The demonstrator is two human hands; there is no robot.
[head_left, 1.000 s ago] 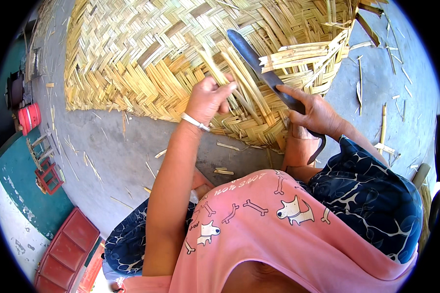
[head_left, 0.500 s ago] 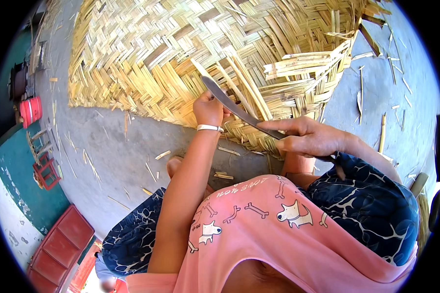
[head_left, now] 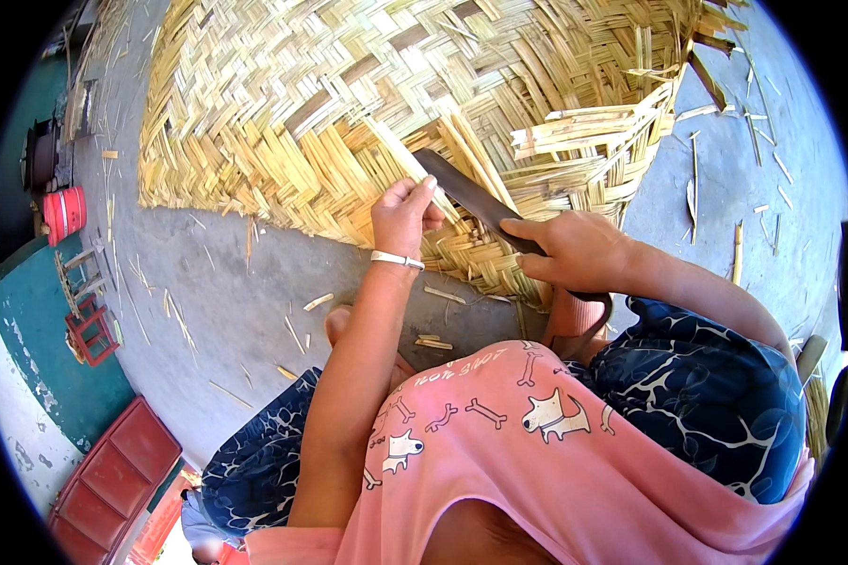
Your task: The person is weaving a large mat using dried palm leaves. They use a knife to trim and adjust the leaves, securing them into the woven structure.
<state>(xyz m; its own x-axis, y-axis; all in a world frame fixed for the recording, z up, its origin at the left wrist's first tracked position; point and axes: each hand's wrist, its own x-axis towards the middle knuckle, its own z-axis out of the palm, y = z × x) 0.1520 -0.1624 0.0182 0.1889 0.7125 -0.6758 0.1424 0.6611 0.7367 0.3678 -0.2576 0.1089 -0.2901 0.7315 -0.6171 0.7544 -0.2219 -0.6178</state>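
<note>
Where grey concrete floor (head_left: 254, 311) shows — woven bamboo mat (head_left: 283, 104), scattered splints (head_left: 316, 302).

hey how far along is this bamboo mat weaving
Most of the woven bamboo mat looks done, plaited tight across the concrete floor. In hand: the left hand pinches a strip at the near edge, while the right hand holds a dark blade against it. Left: loose strip ends at the right side stick out unwoven.
</note>
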